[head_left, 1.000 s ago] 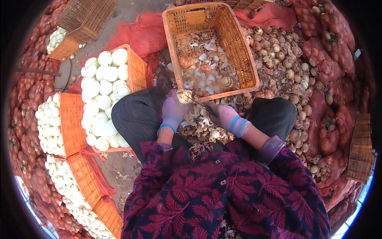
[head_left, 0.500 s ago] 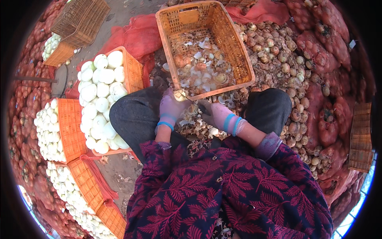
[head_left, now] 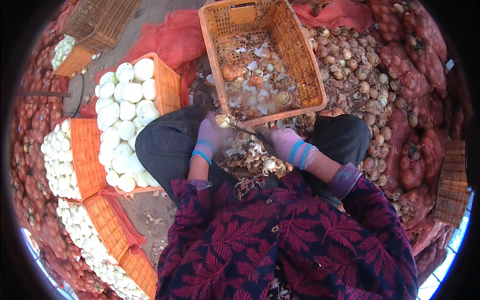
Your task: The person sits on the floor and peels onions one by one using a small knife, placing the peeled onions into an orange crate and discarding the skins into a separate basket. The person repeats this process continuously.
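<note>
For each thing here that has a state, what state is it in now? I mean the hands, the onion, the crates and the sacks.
left hand: gloved, closed around an onion
onion: held, partly peeled
right hand: gloved, gripping a knife
knife: blade tip at the onion
front crate: partly filled with skins and scraps
left crate: heaped full with white peeled onions
red sacks: full, closed

You are looking at soft, even daylight with no harsh glare; your own body throws a mild shadow over your lap and the peelings between your knees. The white peeled onions (head_left: 125,125) read brightest, close to washed out. The fisheye bends the orange crates (head_left: 87,155) toward the black rim, and the edges go dim and slightly smeared.
</note>
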The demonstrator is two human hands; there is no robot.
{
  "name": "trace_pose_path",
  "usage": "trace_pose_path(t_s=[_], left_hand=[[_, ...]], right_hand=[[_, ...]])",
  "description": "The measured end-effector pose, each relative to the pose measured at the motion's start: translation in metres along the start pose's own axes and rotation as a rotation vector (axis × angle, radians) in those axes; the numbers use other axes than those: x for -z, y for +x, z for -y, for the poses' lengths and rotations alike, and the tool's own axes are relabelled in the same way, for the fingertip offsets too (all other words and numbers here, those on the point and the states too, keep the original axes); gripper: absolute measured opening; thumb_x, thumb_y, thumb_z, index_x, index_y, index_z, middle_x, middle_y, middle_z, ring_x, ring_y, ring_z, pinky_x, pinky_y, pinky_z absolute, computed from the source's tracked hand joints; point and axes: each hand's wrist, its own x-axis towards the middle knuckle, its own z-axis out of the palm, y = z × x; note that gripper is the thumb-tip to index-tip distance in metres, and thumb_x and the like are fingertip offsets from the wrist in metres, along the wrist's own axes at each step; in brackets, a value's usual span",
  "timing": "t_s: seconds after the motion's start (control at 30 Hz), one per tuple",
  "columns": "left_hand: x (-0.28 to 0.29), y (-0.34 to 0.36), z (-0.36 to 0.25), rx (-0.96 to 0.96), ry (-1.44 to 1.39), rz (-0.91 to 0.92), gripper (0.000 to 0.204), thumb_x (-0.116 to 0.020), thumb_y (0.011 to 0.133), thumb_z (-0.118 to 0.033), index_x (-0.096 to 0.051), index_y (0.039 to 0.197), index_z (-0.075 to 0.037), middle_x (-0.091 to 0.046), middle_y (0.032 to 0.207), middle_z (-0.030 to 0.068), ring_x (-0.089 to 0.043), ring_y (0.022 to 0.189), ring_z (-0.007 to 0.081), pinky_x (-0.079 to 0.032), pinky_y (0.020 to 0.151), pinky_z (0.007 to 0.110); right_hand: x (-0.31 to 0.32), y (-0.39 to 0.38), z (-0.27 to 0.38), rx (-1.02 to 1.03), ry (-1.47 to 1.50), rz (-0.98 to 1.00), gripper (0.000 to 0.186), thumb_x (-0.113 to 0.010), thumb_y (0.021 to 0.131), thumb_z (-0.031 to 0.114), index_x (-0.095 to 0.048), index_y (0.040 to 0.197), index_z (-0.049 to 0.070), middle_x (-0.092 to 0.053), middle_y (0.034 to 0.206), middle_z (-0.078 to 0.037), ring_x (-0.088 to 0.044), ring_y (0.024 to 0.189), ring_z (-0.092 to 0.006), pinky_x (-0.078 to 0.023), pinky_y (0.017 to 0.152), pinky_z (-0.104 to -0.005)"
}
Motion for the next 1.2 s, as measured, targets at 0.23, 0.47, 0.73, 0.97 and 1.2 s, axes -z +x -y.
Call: trace_pose_path(t_s=[0.23,0.47,0.73,0.97,1.2], left_hand=[[-0.006,0.009,0.018,0.049,-0.237,0.074,0.091,-0.094,0.057,-0.035,-0.056,0.127,0.009,-0.07,0.111,0.0259,-0.07,0.103,0.0366,-0.056,0.09,0.039],[-0.004,0.001,0.009,0.008,-0.349,0.077,0.073,-0.099,0.05,-0.025,-0.067,0.111,0.001,-0.073,0.099,0.0137,-0.069,0.09,0.0206,-0.058,0.083,0.035],[0.01,0.006,0.006,0.238,-0.434,0.243,0.084,-0.095,0.058,-0.013,-0.057,0.13,0.006,-0.073,0.108,0.0122,-0.071,0.093,0.02,-0.06,0.079,0.036],[0.002,0.017,0.014,0.166,-0.172,0.246,0.08,-0.086,0.067,-0.013,-0.052,0.137,0.01,-0.073,0.105,0.0127,-0.07,0.09,0.0174,-0.058,0.078,0.033],[-0.004,0.019,0.027,0.046,0.153,0.179,0.089,-0.088,0.061,-0.042,-0.058,0.131,0.004,-0.073,0.107,0.0252,-0.071,0.102,0.0371,-0.056,0.089,0.042]], right_hand=[[-0.002,0.003,0.015,-0.42,1.375,0.297,0.037,-0.066,0.092,0.013,-0.061,0.128,0.003,-0.06,0.074,0.001,-0.051,0.054,-0.0092,-0.042,0.049,-0.0259],[-0.034,-0.012,0.011,-0.044,0.269,-0.153,0.063,-0.072,0.092,0.028,-0.048,0.147,0.011,-0.07,0.087,-0.025,-0.07,0.078,-0.0425,-0.057,0.07,-0.0504],[-0.032,0.009,0.012,-0.013,0.167,-0.09,0.067,-0.06,0.096,0.028,-0.036,0.157,0.014,-0.071,0.083,-0.024,-0.07,0.073,-0.0434,-0.055,0.066,-0.0546],[-0.031,0.001,-0.005,-0.014,0.173,0.025,0.066,-0.06,0.098,0.035,-0.034,0.156,0.017,-0.072,0.082,-0.021,-0.072,0.076,-0.041,-0.057,0.067,-0.0511],[-0.028,0.008,-0.003,0.001,0.226,0.004,0.038,-0.054,0.095,0.019,-0.048,0.132,0.012,-0.071,0.085,-0.023,-0.071,0.072,-0.0412,-0.055,0.061,-0.0526]])
